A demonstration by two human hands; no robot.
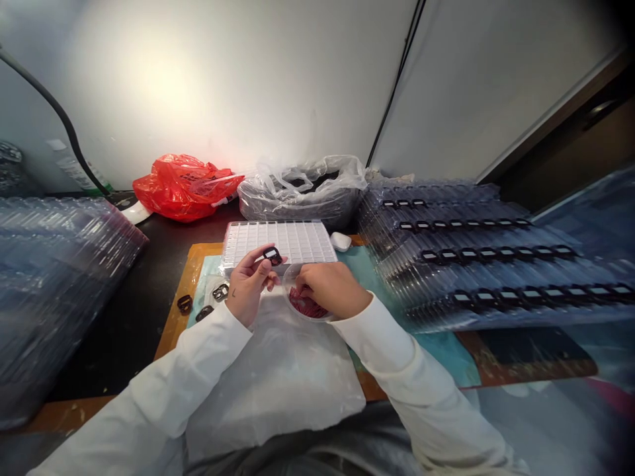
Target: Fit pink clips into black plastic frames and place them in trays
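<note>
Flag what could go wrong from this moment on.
The small black frame sits in the left hand's fingertips, so it might slip. The right hand is in the bowl, so pulling out could perhaps scatter red pieces. The left sleeve lies close to a loose black part and may brush it aside.

A head-worn camera looks forward and down at close range over a black-topped table [131,317], facing a plain white wall [297,79].
</note>
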